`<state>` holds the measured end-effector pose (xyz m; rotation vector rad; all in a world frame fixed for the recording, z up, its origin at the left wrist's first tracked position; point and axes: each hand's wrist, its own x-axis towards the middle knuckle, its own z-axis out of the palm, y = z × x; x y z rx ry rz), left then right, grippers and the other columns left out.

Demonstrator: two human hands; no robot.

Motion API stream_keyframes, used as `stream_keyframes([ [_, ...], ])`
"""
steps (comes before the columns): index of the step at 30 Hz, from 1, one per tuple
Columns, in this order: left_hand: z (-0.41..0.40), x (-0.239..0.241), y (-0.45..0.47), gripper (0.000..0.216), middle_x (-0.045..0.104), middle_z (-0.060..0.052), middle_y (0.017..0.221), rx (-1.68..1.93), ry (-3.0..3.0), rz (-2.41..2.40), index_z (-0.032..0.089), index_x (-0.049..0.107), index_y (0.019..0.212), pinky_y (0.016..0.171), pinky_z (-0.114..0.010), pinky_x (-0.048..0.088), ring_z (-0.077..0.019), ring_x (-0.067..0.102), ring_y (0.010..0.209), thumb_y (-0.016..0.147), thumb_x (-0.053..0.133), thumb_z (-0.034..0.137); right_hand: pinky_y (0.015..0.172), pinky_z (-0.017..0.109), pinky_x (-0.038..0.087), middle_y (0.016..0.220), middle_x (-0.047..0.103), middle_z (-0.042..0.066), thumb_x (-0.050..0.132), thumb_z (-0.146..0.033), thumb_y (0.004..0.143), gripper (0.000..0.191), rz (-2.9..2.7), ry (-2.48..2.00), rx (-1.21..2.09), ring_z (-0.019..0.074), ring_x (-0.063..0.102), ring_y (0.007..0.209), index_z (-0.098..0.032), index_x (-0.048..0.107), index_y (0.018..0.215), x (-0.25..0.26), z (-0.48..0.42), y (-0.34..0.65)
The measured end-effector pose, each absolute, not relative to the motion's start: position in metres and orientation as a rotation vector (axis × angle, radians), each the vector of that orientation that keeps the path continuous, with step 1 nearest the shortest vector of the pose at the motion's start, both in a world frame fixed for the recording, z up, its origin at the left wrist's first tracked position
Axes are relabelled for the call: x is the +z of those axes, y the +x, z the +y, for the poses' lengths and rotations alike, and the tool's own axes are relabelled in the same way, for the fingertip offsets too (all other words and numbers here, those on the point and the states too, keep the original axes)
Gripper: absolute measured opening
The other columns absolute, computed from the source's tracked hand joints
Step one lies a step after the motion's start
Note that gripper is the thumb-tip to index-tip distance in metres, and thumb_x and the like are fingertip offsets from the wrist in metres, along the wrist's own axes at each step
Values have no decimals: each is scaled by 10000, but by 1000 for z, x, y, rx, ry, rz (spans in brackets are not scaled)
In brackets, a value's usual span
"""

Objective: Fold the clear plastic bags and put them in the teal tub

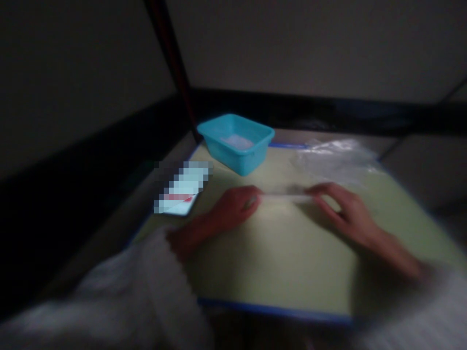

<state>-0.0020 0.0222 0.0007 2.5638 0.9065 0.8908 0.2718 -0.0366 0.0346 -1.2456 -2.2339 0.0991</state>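
Observation:
Between my two hands stretches a thin, whitish, see-through strip [286, 193], blurred, so I cannot tell its exact kind. My left hand [237, 206] has its fingers closed on the strip's left end. At the other end, my right hand [345, 209] pinches it between thumb and forefinger. Both hands are just above the pale yellow table top [277, 267]. Beyond them stands a turquoise plastic basin [242, 160] with some whitish material [238, 141] inside. A crumpled clear plastic bag [335, 158] lies behind my right hand.
A phone [178, 206] with a lit screen, partly pixelated, lies at the table's left edge. Blue edging [273, 310] runs along the table's border. Dim walls stand behind and to the left, with a dark red upright pole [171, 53] near the far left corner.

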Motion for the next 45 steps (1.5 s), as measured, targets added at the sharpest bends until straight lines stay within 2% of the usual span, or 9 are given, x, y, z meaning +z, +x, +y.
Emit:
stream_keyframes([
  [8,7,26,-6,171,623,11,646,1075,2545,840,180,514,759,591,-209,452,-107,604,595,892,426,239,535,254,486,760,674,43,472,-286,923,124,-2092,-1196,-33,169,645,643,-210,567,899,39,-47,272],
  [13,-6,50,-8,88,654,15,647,1048,2385,696,168,510,786,563,-177,469,-88,633,574,863,471,154,513,242,476,696,646,3,568,-239,876,29,-1979,-1109,-1,144,614,579,-231,582,852,50,-57,267],
  [17,-17,62,-5,103,682,5,681,981,2007,631,179,459,767,451,-158,452,-87,635,503,868,479,182,509,216,470,687,624,-27,613,-196,848,58,-1822,-1080,214,115,594,568,-249,594,832,59,-67,263],
  [21,-18,65,-1,154,712,-38,810,837,1620,643,187,409,775,360,-172,433,-122,647,464,852,505,280,459,220,452,593,598,-35,620,-268,848,80,-1692,-1119,541,117,577,501,-240,577,787,64,-66,258],
  [24,-9,59,3,184,680,-4,690,746,1480,752,184,404,764,330,-165,412,-123,617,408,811,539,300,441,229,434,544,586,-31,619,-353,835,166,-1617,-1199,772,120,556,459,-222,554,759,59,-55,255],
  [28,8,34,9,113,518,74,460,683,1376,974,181,417,747,354,-155,410,-121,590,389,798,507,227,413,214,366,491,523,-47,601,-426,816,253,-1563,-1328,1001,98,479,418,-203,516,734,41,-37,250],
  [32,23,12,14,131,515,67,471,613,1365,1130,163,431,682,351,-136,374,-88,551,368,792,501,166,426,219,355,534,483,-48,601,-453,788,285,-1549,-1392,1068,99,469,453,-194,498,732,23,-22,249],
  [38,28,14,13,180,637,6,575,455,1345,1142,173,431,815,397,-162,408,-122,602,446,769,591,240,417,233,335,544,487,-27,577,-447,762,281,-1608,-1457,992,108,471,450,-189,493,689,17,-10,253],
  [45,18,15,8,628,643,22,600,334,1500,942,128,430,1142,403,-167,406,-134,609,473,592,729,179,433,241,353,552,514,-10,589,-407,740,260,-1588,-1460,994,114,494,476,-179,510,645,24,-12,255],
])
